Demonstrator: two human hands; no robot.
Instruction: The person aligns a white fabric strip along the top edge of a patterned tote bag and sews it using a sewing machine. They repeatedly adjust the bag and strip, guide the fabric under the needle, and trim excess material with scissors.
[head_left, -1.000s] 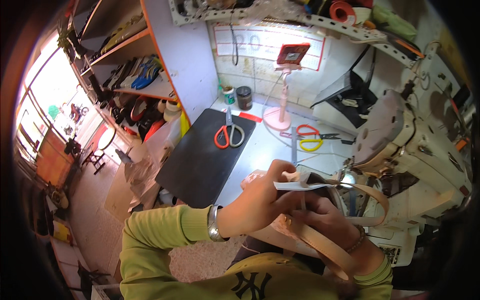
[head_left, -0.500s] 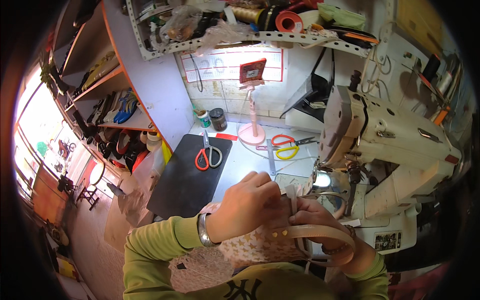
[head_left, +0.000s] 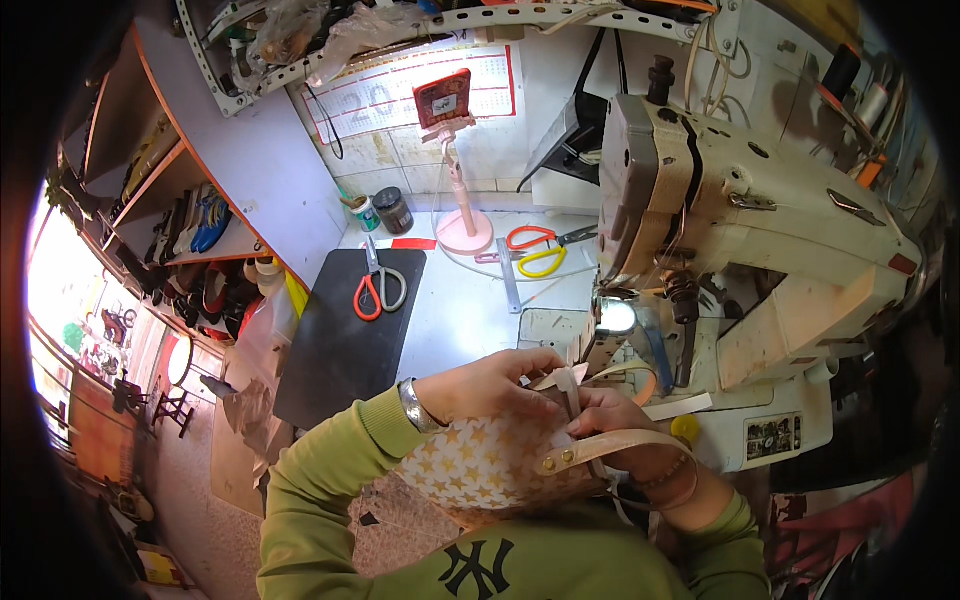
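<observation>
Gold-starred bag (head_left: 485,460) at six o'clock | more print showing than half a second ago, likely easing edge work | left hand (head_left: 490,385) half-curled, gripping bag | right hand (head_left: 615,420) nearly closed, seemingly pinching pale strip (head_left: 572,388)

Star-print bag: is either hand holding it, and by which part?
Both: the left hand and right hand hold the star-print bag at its upper edge; exactly what each pinches there is unclear.

Mixes matt with shiny.
Looks like cloth on the starry bag (head_left: 475,460), matt on the black mat (head_left: 335,350), polished metal on the bracelet (head_left: 414,408).
</observation>
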